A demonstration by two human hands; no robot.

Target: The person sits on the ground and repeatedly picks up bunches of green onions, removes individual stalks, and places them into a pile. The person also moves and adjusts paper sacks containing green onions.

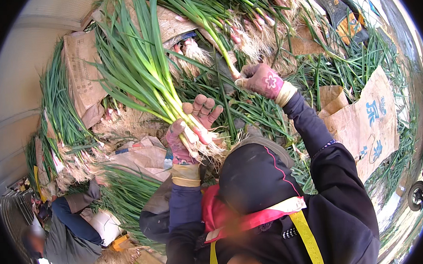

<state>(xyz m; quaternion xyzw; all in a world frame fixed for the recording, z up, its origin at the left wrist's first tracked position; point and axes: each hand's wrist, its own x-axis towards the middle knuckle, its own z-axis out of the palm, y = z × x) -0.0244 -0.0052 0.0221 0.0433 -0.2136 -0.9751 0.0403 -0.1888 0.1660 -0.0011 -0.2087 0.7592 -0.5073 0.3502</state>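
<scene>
My left hand [180, 139], in a pink patterned work glove, holds a small bunch of green garlic [173, 105]. The stalks lie between thumb and fingers, and several fingers are spread behind them. Pinkish-white bulbs and shaggy roots point down toward my lap, while the long leaves fan up and left. My right hand [263, 80], in a pink glove with a flower print, pinches a single green garlic stalk [216, 43] by its bulb end. That stalk's leaves run up into a heap of green garlic [240, 16] in front of me.
Loose leaves [261, 110] litter the ground. To the right lies a printed woven sack [365, 125]; another sack [81, 63] rests against stacked green garlic [56, 102] at left. A co-worker [71, 233] sits at lower left, near a white bucket-like object [106, 226]. A wheel [418, 195] shows far right.
</scene>
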